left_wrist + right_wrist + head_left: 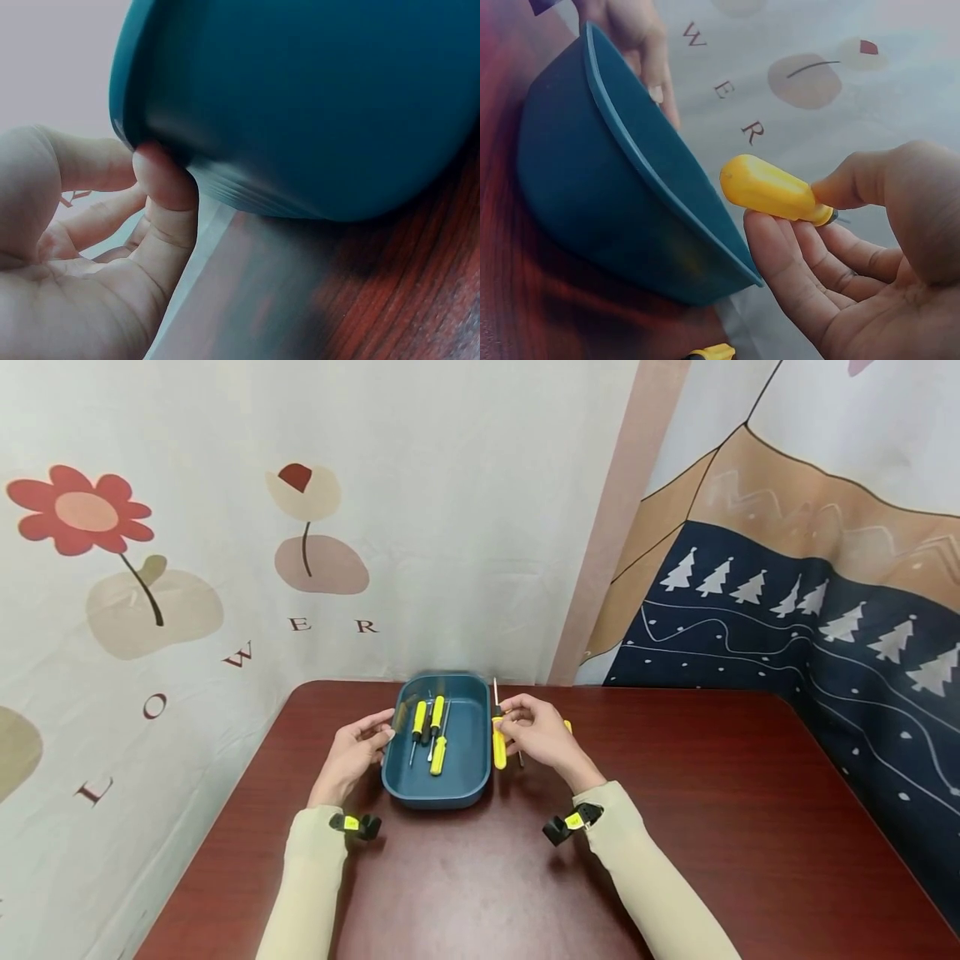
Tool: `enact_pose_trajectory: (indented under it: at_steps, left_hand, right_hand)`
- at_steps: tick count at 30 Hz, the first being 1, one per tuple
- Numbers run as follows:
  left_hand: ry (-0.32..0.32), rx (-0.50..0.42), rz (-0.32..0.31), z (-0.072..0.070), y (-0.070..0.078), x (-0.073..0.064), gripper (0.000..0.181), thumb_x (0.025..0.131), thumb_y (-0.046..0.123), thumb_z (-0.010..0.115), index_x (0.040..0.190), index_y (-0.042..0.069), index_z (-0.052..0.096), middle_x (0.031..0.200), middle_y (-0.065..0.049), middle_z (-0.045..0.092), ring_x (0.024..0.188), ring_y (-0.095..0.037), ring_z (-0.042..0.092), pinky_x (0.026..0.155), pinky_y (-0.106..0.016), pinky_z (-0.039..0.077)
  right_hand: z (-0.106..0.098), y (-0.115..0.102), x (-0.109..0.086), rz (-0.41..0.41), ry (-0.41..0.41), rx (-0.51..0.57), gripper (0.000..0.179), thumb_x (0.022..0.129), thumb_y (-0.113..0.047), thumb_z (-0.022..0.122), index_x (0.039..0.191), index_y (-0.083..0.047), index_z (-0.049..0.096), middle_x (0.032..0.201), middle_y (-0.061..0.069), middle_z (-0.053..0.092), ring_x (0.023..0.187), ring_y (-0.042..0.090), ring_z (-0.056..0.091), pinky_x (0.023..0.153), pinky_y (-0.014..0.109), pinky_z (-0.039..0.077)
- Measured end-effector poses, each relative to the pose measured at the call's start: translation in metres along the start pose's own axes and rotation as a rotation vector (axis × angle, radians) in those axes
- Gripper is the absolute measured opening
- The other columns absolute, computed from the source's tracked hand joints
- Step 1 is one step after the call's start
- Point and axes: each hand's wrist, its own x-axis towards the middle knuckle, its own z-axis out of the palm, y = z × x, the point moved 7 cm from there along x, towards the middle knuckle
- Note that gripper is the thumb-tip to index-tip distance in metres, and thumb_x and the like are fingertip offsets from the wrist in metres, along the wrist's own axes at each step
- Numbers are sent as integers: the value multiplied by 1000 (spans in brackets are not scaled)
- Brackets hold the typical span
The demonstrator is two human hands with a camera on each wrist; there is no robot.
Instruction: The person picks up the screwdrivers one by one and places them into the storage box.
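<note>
A screwdriver point(499, 748) with a yellow handle and black collar is pinched between the thumb and fingers of my right hand point(546, 737), just right of a blue plastic bin point(442, 800). Its shaft points away from me; in the right wrist view the yellow handle point(769, 187) shows its butt end toward the bin. My left hand point(352, 758) grips the bin's left rim, the thumb point(166, 180) pressed at the edge. Inside the bin lie several screwdrivers, among them one with a yellow handle point(438, 757) nearest me.
Partly hidden by my right hand, another yellow handle point(567, 726) shows on the dark red table point(712, 827). Behind the table's back edge hangs a printed curtain point(465, 527), close to the bin's far side. Both wrists wear small black cameras.
</note>
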Motion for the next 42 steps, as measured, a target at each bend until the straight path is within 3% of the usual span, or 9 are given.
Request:
enact_pose_trajectory:
  at_steps: [8,12,20,25,31,42]
  left_hand:
    - [4,-1,0,0,0,0,45,103,11,61,148,12,56,107,-6,62,69,-8,53,60,-25,48]
    - [-4,-3,4,0,1,0,47,103,11,61,149,12,54,104,-1,61,69,-8,53,60,-26,48]
    - [-3,-13,5,1,-1,1,46,103,9,60,149,11,55,103,-3,61,69,-8,52,59,-25,47]
    - [-2,-7,12,0,-2,2,45,103,9,59,148,11,55,108,-9,61,69,-8,53,60,-25,47]
    - [-1,3,8,0,0,1,46,104,9,59,150,11,54,103,-1,60,69,-9,52,60,-24,47]
    - [-8,10,10,0,2,-2,45,104,11,60,148,11,55,102,-1,60,68,-9,53,60,-25,48]
  right_hand:
    - [7,-8,8,17,-23,-66,28,95,-13,71,121,-5,63,105,15,70,72,20,73,75,48,63]
    - [9,-12,13,39,-32,-92,29,95,-13,70,121,-5,63,108,17,69,71,20,74,78,50,62]
    - [13,-19,22,51,-46,-173,29,95,-18,71,120,-7,63,103,12,66,70,21,73,66,34,63]
    - [20,-30,25,40,-74,-200,27,95,-16,69,120,-6,62,101,12,67,70,22,72,68,36,63]
    - [28,-36,32,48,-93,-245,27,96,-16,69,120,-5,61,102,12,67,71,22,73,67,36,63]
    - [41,-38,48,50,-115,-337,29,97,-16,65,122,-2,61,99,12,65,66,19,73,68,38,63]
